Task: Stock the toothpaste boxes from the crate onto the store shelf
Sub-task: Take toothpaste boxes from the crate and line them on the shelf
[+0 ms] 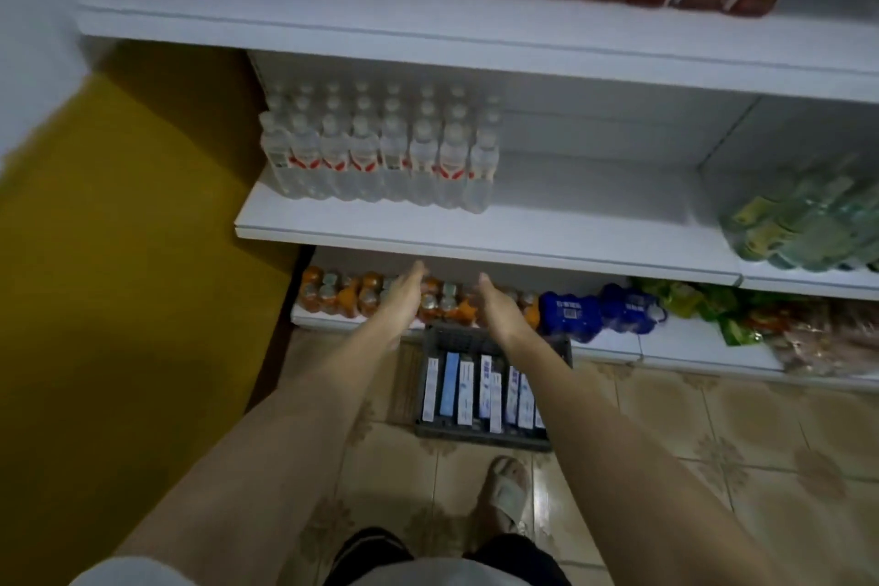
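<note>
Evidently, little of the stocking is done: the toothpaste boxes (480, 390) are all seen standing in the dark crate (480, 438) on the floor, near the bottom shelf. No box is seen on the middle shelf (571, 228). The left hand (404, 293) and right hand (499, 305) are held flat-fingered above the crate's far end, nothing gripped
</note>
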